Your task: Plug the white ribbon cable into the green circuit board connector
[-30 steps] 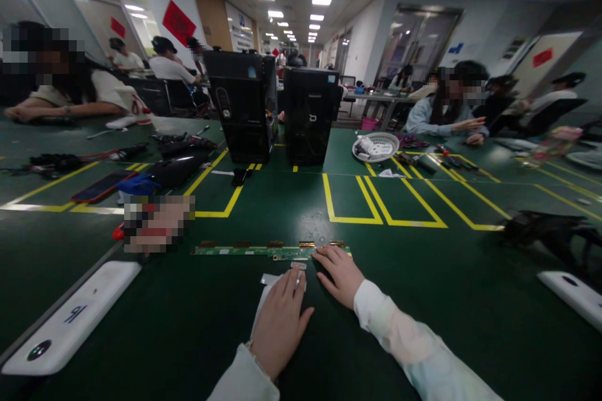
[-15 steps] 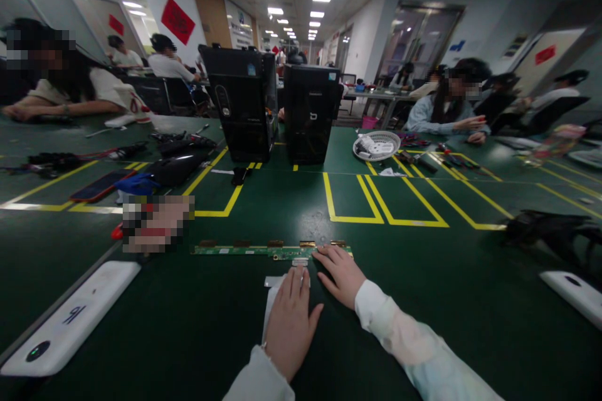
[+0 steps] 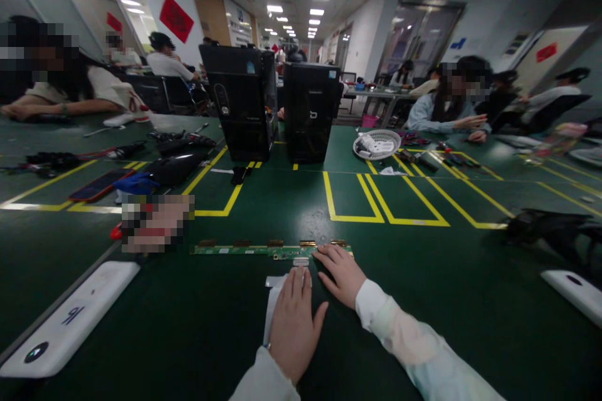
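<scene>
A long, narrow green circuit board (image 3: 254,250) lies flat on the dark green table, with several copper-coloured tabs along its far edge. My right hand (image 3: 341,272) rests over the board's right end, fingers stretched out and the thumb apart. Below the board's connector (image 3: 301,262), my left hand (image 3: 298,319) lies flat, palm down, its fingertips close to that connector. Under my left hand is a white flat strip (image 3: 273,297), perhaps a ribbon cable, mostly covered by the palm and fingers. Neither hand is wrapped round anything.
Two black computer towers (image 3: 311,116) stand at the back middle. A white basket (image 3: 376,145) is to their right. White devices (image 3: 70,319) lie at both sides. Tools and dark cables (image 3: 174,144) are at left. Yellow tape (image 3: 357,220) marks the table. Other people (image 3: 451,106) sit around.
My left hand has shifted very slightly to the right, and its thumb has spread a little wider. My right hand and the circuit board stay put.
</scene>
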### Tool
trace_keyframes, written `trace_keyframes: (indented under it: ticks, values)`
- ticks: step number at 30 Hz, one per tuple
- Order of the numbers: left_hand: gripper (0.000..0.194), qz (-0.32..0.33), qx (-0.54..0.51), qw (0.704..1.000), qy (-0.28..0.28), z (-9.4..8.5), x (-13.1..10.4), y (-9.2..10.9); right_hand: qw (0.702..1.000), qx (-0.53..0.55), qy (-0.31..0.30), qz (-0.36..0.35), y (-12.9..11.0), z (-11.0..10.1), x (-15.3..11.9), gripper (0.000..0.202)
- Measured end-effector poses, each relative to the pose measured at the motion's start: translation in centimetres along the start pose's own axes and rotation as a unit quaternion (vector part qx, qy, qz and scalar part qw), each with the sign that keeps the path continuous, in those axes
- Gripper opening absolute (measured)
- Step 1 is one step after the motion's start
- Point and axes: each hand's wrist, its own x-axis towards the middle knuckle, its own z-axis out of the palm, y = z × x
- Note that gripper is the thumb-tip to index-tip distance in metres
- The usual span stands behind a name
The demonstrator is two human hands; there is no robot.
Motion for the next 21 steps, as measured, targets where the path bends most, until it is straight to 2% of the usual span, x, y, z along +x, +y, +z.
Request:
trace_keyframes:
  ticks: [12, 21]
  values:
    - [0.058, -0.003, 0.0, 0.999, 0.053, 2.2, 0.1, 0.1, 1.0, 0.008, -0.001, -0.003, 0.0, 0.1, 0.0, 0.046]
    - [0.058, 0.024, 0.004, 1.0, -0.003, 0.9, 0.6, -0.6, 1.0, 0.0, -0.024, -0.009, 0.0, -0.4, -0.1, 0.049]
